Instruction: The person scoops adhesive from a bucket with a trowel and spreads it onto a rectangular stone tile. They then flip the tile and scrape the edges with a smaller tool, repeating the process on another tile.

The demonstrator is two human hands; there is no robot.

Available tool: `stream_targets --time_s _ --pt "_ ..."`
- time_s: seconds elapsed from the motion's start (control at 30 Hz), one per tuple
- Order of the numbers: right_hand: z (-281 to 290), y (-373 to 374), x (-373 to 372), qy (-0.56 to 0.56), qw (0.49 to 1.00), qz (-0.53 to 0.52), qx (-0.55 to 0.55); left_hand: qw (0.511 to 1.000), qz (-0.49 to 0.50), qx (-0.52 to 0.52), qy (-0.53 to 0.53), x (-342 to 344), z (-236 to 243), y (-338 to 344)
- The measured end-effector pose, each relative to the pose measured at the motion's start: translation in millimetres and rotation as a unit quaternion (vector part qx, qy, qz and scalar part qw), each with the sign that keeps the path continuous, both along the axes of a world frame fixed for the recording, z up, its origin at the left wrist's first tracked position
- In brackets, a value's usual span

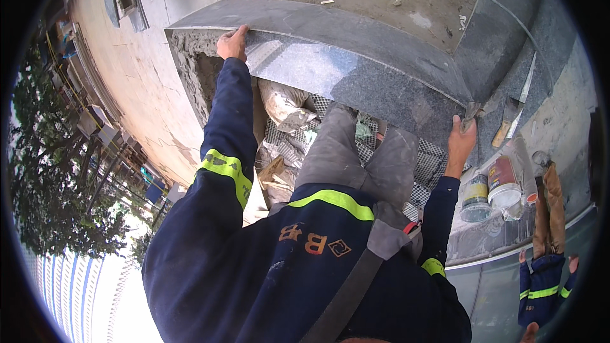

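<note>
A long grey granite slab (pixel 305 63) stands on edge in front of me, its polished face toward my legs. At its left end, my left hand (pixel 234 43) is closed over the upper edge. My right hand (pixel 462 143) is closed at the slab's right end, with thumb and fingers near the upper corner; a small grey-brown piece by the fingertips is hard to make out. Along the slab's top runs a grey stone ledge (pixel 356 25). Rough mortar (pixel 190 57) shows beside the left end. A trowel with a wooden handle (pixel 501 134) lies right of my right hand.
Two buckets, one grey and yellow (pixel 475 194) and one dark red and white (pixel 504 184), stand at the right. Bags of rubble (pixel 283 105) and a checkered sheet (pixel 432 159) lie around my legs. A co-worker (pixel 546 273) stands at far right. A cable (pixel 508 16) crosses the floor behind.
</note>
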State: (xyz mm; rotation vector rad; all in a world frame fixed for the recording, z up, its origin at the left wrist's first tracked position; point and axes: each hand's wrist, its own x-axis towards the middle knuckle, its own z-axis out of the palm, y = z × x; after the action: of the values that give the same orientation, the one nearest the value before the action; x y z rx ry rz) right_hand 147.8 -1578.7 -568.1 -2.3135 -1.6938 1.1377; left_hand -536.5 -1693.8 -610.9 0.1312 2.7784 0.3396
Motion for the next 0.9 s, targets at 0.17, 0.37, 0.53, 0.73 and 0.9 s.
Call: stream_targets --time_s 0.17,0.37,0.53,0.73,0.9 --pt "-4.6 -1.3 1.5 -0.016 1.000 0.012 0.012 0.999 0.003 -0.010 0.047 3.8 2.8 0.8" --pt "-0.4 2.2 -1.0 -0.010 1.000 -0.006 -0.007 0.997 0.044 0.048 0.032 15.0 3.8 5.9" --pt "-2.8 1.3 -1.3 -0.023 1.000 0.007 0.014 0.997 0.039 0.047 0.048 15.2 3.6 4.0" --pt "1.0 1.5 1.4 -0.029 0.999 0.010 -0.005 0.998 0.024 0.034 0.055 18.6 -0.5 2.6" --pt "-3.5 -2.7 2.9 -0.006 0.999 0.007 0.044 0.997 0.033 0.061 0.020 7.8 -12.9 -8.3"
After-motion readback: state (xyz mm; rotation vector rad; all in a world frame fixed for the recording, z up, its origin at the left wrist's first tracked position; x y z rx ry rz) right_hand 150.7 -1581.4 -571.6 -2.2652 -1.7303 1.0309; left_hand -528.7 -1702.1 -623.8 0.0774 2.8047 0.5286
